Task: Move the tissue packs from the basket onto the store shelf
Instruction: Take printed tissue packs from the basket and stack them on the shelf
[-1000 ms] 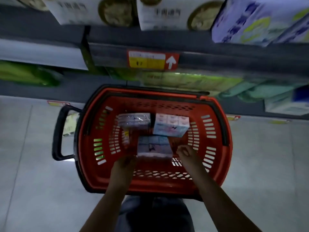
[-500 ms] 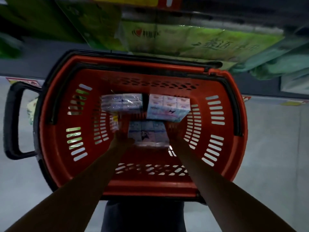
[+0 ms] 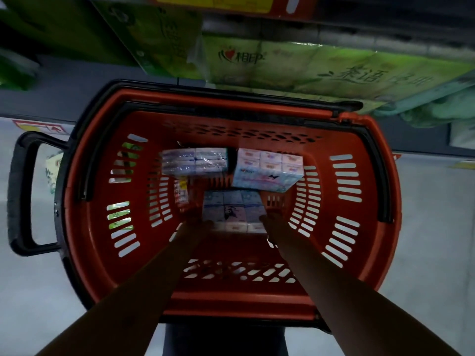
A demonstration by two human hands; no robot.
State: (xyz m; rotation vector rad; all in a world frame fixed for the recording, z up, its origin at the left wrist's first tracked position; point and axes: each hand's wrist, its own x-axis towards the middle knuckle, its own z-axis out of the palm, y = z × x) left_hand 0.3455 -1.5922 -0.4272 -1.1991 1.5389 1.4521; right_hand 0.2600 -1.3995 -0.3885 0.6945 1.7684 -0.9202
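Note:
A red shopping basket (image 3: 87,191) with black rim stands on the floor below me, holding three tissue packs. Both my arms reach deep into it. My left hand (image 3: 191,223) and my right hand (image 3: 272,222) grip the two sides of the nearest pale blue tissue pack (image 3: 232,210) at the basket's bottom. A clear-wrapped pack (image 3: 194,160) lies at the far left and a blue and pink pack (image 3: 267,170) at the far right. The fingers are dark and blurred.
The store shelf (image 3: 385,47) runs across the top, its low level filled with green tissue bales (image 3: 282,65). A black pull handle (image 3: 20,194) sticks out on the basket's left. Grey tiled floor (image 3: 431,227) lies on both sides. A small label (image 3: 181,191) lies inside the basket.
My head dropped closer to the basket, and both hands went down from above the near pack to its sides. The pack now sits a little higher between them.

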